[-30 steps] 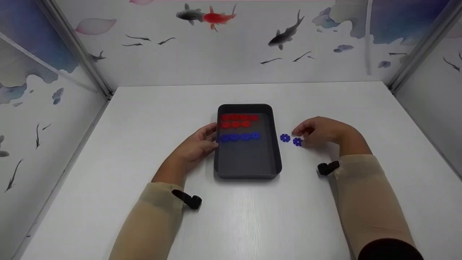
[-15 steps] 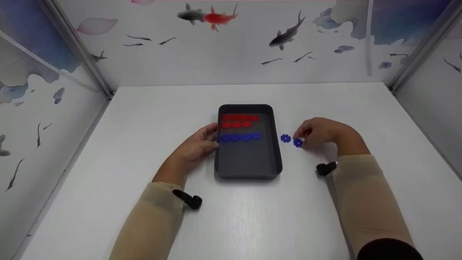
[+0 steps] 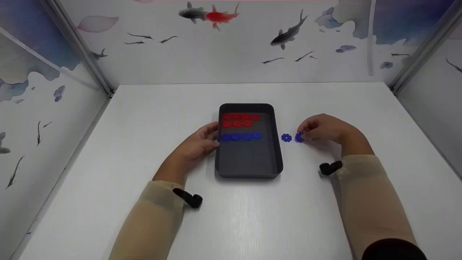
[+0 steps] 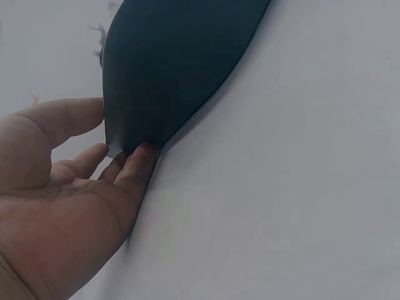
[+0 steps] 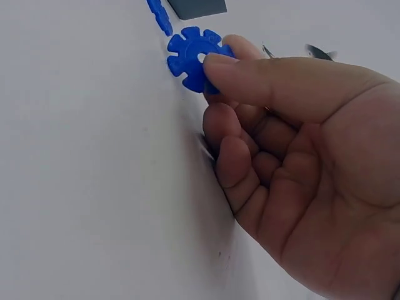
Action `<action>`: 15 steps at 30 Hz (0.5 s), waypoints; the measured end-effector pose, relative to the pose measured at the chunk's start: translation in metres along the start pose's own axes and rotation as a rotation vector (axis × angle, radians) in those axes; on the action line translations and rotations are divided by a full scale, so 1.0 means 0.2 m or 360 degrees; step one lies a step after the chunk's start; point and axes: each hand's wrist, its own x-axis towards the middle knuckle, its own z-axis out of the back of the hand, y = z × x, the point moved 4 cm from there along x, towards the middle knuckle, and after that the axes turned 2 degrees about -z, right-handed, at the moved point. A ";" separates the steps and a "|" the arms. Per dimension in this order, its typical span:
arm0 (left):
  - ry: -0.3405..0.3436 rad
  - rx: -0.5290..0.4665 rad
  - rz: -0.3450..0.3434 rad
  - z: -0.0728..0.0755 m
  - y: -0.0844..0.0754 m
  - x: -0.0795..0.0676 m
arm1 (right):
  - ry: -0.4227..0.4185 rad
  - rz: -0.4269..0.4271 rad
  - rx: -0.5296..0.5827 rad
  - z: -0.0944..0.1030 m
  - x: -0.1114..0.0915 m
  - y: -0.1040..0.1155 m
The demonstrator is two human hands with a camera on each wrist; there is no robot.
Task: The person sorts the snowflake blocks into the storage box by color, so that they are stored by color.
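My right hand [image 3: 323, 129] pinches a blue notched plastic disc [image 5: 186, 58] between thumb and fingers, and the other fingers curl into the palm. To its left, a second blue notched disc [image 3: 286, 137] lies flat on the table beside the tray. My left hand [image 3: 196, 146] rests on the left side of the dark grey tray [image 3: 249, 162], its fingertips against the outer wall [image 4: 125, 125]. Inside the tray, red discs [image 3: 236, 124] form two rows near the far end. Below them runs one row of blue discs [image 3: 246, 136].
The white table [image 3: 231, 220] surrounds the tray. Behind it stands a white back panel [image 3: 231, 61] printed with fish, and similar side panels [image 3: 43, 144] close in the left and right. A small black camera [image 3: 191, 199] sits on the left wrist.
My right hand has closed its fingertips on the nearer-to-hand blue disc and tilted it up from the table. The left hand and the tray stay in place.
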 end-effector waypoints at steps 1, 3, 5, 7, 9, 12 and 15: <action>-0.0005 0.0003 0.0003 0.00 0.00 0.00 | -0.0008 0.0001 0.0033 0.01 0.00 0.00; -0.0011 0.0009 0.0005 0.00 -0.01 0.00 | -0.0024 0.0003 0.0079 0.01 0.00 0.00; -0.0016 0.0015 0.0007 -0.01 -0.01 -0.01 | -0.0042 0.0004 0.0115 0.01 0.00 0.01; -0.0015 0.0024 0.0007 -0.01 -0.01 -0.01 | -0.0062 0.0003 0.0131 0.01 0.00 0.01; -0.0010 0.0028 0.0006 -0.01 -0.01 0.00 | -0.0074 0.0003 0.0157 0.00 0.00 0.02; 0.0001 0.0022 -0.0002 -0.01 -0.01 0.00 | -0.0084 0.0026 0.0194 0.00 -0.01 0.06; 0.0010 0.0005 -0.0008 -0.01 0.00 0.00 | -0.0090 0.0085 0.0231 -0.01 -0.03 0.14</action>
